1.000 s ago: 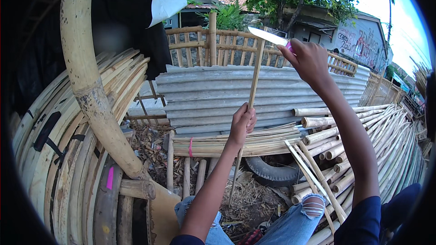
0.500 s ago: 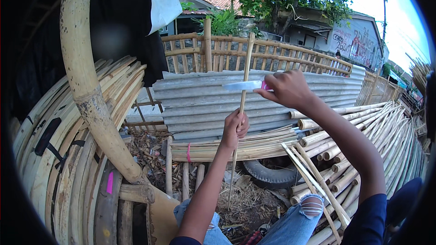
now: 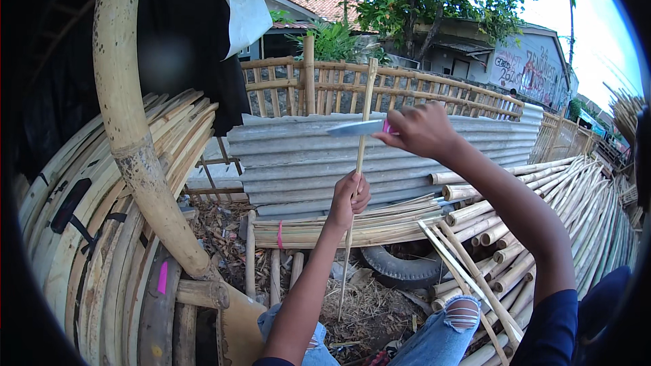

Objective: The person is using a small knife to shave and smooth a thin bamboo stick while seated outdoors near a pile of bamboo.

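Note:
My left hand (image 3: pixel 350 198) is wrapped round a thin bamboo strip (image 3: pixel 367 98) at about its middle. The strip stands nearly upright, its lower end down by the straw-littered ground between my knees. My right hand (image 3: pixel 424 130) grips a knife by its pink handle. The knife's blade (image 3: pixel 354 128) points left and lies across the strip, above my left hand. Whether the edge bites into the bamboo cannot be made out.
Split bamboo slats (image 3: pixel 102 230) are stacked at the left beside a thick bamboo post (image 3: pixel 122 81). Ahead stand corrugated sheets (image 3: pixel 298 149) and a bamboo fence (image 3: pixel 271 85). A tied strip bundle (image 3: pixel 319 232), a tyre (image 3: pixel 400 268) and bamboo poles (image 3: pixel 515 230) lie nearby.
The view has shifted slightly. Both hands keep their holds, and the knife still crosses the strip, its blade now tilted a little differently and looking darker.

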{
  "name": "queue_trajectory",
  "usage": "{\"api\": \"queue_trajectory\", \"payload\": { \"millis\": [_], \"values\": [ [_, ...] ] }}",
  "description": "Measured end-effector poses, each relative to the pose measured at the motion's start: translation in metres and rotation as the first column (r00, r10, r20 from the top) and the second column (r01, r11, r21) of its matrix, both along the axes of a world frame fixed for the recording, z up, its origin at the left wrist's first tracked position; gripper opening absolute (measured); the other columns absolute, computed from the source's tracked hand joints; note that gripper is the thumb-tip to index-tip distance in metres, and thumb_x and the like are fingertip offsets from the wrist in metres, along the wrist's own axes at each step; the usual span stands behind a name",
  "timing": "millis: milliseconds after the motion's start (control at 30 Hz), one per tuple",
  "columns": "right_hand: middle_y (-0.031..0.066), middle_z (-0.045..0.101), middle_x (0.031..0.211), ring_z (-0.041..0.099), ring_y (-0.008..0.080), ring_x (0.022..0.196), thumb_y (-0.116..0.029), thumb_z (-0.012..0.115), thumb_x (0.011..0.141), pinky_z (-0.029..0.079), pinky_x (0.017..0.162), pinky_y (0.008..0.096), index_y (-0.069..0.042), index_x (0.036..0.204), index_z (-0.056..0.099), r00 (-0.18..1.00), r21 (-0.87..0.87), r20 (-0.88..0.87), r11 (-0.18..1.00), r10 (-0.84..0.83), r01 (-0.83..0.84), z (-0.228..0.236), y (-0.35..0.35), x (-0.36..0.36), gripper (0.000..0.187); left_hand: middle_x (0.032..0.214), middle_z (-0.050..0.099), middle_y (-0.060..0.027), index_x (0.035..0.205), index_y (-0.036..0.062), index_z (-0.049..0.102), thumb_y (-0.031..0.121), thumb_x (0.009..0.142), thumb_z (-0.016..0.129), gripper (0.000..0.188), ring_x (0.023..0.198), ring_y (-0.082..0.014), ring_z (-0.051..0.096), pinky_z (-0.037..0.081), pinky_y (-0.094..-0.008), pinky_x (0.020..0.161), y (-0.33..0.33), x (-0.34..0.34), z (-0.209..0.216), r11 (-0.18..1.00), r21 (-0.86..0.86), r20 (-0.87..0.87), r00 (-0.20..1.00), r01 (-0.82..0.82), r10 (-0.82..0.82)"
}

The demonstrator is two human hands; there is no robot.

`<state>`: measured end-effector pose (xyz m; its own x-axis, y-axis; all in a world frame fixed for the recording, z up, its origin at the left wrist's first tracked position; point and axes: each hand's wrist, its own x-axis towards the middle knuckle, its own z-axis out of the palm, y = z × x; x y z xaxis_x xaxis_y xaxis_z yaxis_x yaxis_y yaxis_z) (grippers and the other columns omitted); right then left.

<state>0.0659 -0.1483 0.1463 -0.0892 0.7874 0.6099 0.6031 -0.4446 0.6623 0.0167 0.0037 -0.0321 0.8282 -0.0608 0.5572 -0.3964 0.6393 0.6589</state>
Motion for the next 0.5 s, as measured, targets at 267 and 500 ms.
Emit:
{"api": "queue_trajectory", "payload": {
  "millis": [267, 500],
  "values": [
    [0.0040, 0.049, 0.043, 0.054, 0.0223, 0.037, -0.055, 0.048, 0.087, 0.040, 0.036, 0.0345, -0.012, 0.062, 0.055, 1.000, -0.182, 0.007, 0.983, -0.007, 0.008, -0.020, 0.010, -0.013, 0.050, 0.052, 0.028, 0.0057, 0.074, 0.0109, 0.040, 0.042, 0.094, 0.046, 0.038, 0.038, -0.0012, 0.020, 0.013, -0.0182, 0.033, 0.006, 0.004, -0.004, 0.993, 0.022, 0.011, 0.993, -0.120, 0.120],
    [0.0047, 0.055, 0.049, 0.055, 0.0231, 0.042, -0.051, 0.053, 0.086, 0.040, 0.040, 0.0350, -0.011, 0.069, 0.058, 0.991, 0.250, -0.123, 0.965, -0.050, 0.080, 0.030, 0.008, 0.004, 0.043, 0.052, 0.027, 0.0063, 0.074, 0.0124, 0.039, 0.041, 0.094, 0.046, 0.036, 0.039, -0.0010, 0.022, 0.013, -0.0182, 0.035, 0.004, 0.003, -0.001, 0.992, 0.035, 0.023, 0.993, -0.118, 0.117]
  ]
}}
